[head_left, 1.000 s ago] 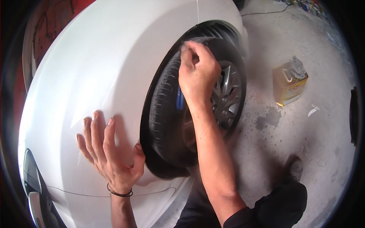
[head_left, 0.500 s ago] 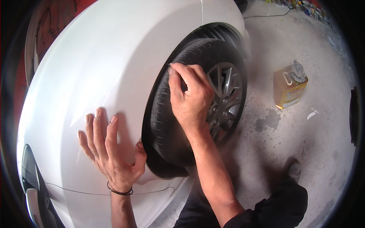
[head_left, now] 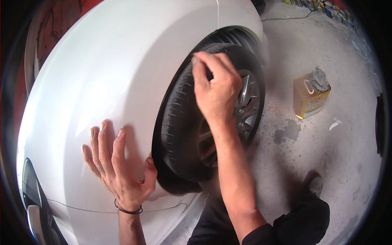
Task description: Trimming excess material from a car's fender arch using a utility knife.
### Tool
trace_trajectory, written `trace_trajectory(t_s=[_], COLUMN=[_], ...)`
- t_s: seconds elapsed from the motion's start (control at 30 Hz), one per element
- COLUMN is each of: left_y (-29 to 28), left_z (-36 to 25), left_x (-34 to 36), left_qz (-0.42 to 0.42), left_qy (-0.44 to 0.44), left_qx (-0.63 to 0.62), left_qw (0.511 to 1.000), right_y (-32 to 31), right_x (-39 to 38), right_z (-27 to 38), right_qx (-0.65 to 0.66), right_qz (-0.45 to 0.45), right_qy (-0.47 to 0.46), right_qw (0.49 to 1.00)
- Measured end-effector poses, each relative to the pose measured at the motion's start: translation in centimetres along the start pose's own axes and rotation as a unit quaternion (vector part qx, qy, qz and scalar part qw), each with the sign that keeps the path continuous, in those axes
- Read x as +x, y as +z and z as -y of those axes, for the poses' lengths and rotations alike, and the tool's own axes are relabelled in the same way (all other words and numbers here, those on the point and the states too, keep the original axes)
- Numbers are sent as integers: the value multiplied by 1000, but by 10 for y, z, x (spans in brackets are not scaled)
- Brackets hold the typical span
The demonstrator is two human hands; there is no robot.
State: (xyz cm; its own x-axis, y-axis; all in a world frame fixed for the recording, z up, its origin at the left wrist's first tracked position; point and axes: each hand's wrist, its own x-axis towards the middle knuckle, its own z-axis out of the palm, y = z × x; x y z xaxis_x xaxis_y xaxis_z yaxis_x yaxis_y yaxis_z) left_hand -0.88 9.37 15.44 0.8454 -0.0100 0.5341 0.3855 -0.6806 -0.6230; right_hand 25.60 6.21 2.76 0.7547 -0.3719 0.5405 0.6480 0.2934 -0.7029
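Note:
A white car fender [head_left: 118, 53] curves across the left and middle of the view. My left hand [head_left: 118, 165] lies on it with fingers spread, its thumb by the lower edge of the wheel arch, and it holds nothing. Over the black tire [head_left: 175, 126], my right hand [head_left: 218, 87] is closed in a pinch near the upper rim of the dark wheel arch [head_left: 157, 139]. Whatever the thumb and forefinger may grip is too small or hidden to make out. Part of the grey spoked wheel [head_left: 247, 102] shows behind my right wrist.
On the concrete floor [head_left: 347, 163] to the right stands a yellowish metal can [head_left: 306, 98] with a grey crumpled rag [head_left: 320, 79] on top. A white scrap [head_left: 335, 124] lies near it. My shoe [head_left: 315, 185] is at lower right. Several cans [head_left: 330, 10] line the far wall.
My right hand has moved up and to the right along the wheel arch edge, still pinched. My left hand has stayed in nearly the same place on the fender.

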Motion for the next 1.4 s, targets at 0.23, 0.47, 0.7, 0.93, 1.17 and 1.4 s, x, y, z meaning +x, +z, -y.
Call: trace_trajectory(t_s=[0.23, 0.47, 0.7, 0.93, 1.17, 1.4], left_y=[2, 1, 1, 2, 2, -1], left_z=[1, 1, 1, 2, 4, 2], left_x=[-2, -1, 1, -2, -1, -1], left_qz=[-7, -5, -14, -7, 0, -1], left_qy=[3, 3, 12, 8, 9, 13], left_qx=[-7, 1, -2, 8, 11, 11], left_qw=[1000, 1000, 1000, 1000, 1000, 1000], right_y=[2, 1, 1, 10, 15, 19], right_x=[26, 15, 36, 38, 16, 42], right_z=[-26, -27, -47, -50, -26, -51], right_qx=[-25, -43, -102, -108, -47, -10], right_qz=[-17, -37, -64, -64, -31, -89], right_qy=[28, 61, 43, 9, -5, 116], right_qw=[999, 997, 992, 992, 998, 989])
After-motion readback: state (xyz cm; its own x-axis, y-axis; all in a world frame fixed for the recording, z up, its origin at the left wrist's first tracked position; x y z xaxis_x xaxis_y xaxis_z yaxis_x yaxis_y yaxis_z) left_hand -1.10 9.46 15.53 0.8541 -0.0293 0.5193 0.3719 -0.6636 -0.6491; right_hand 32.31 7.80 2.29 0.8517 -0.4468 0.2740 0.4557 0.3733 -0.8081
